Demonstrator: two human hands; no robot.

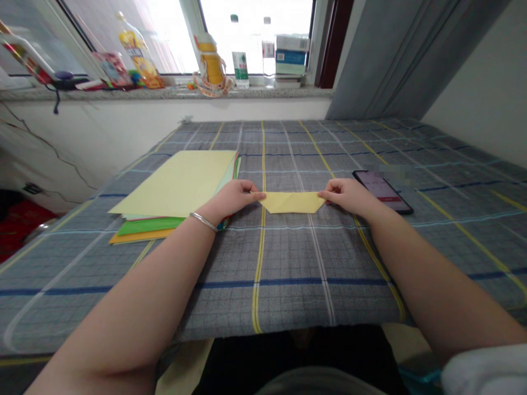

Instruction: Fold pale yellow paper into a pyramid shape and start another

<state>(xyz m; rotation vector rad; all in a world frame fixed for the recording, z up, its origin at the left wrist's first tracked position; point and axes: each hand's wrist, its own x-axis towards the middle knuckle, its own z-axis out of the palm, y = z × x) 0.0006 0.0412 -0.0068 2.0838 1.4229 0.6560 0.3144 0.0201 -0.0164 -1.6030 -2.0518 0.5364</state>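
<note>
A folded piece of yellow paper [293, 203], long at the top and narrower along its bottom edge, is stretched between my two hands over the plaid cloth. My left hand [236, 196], with a silver bangle at the wrist, pinches its left corner between thumb and fingers. At the opposite corner my right hand [345, 193] pinches the paper the same way. Left of the paper lies a stack of coloured paper sheets [181, 184], pale yellow on top with green and orange below. My left forearm crosses over the stack's near right corner.
A phone [382, 192] with its screen lit lies just beyond my right wrist. The grey plaid cloth [288, 252] covers the table, whose near edge is by my lap. On the windowsill [255, 93] stand bottles, a yellow flask [212, 63] and stacked boxes [291, 57].
</note>
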